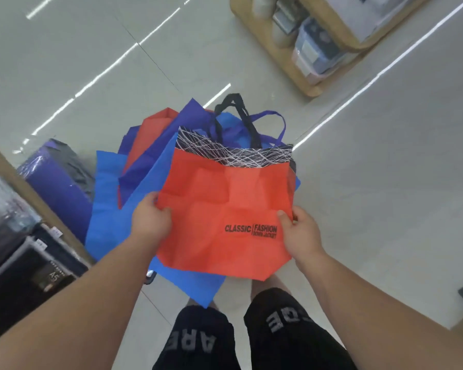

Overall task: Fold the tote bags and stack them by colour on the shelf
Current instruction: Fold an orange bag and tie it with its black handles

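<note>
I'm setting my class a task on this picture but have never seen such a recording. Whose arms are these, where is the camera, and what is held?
There is no machine: a person wears one camera on the head, looking down, so you see their own arms and legs. The left hand and right hand each pinch a side edge of a red tote bag, thumbs on top. Under it lie a blue bag, a purple bag and a second red bag; what supports them is hidden. Below is a tiled floor, with a stocked shelf at left and a wooden shelf at top right.
</note>
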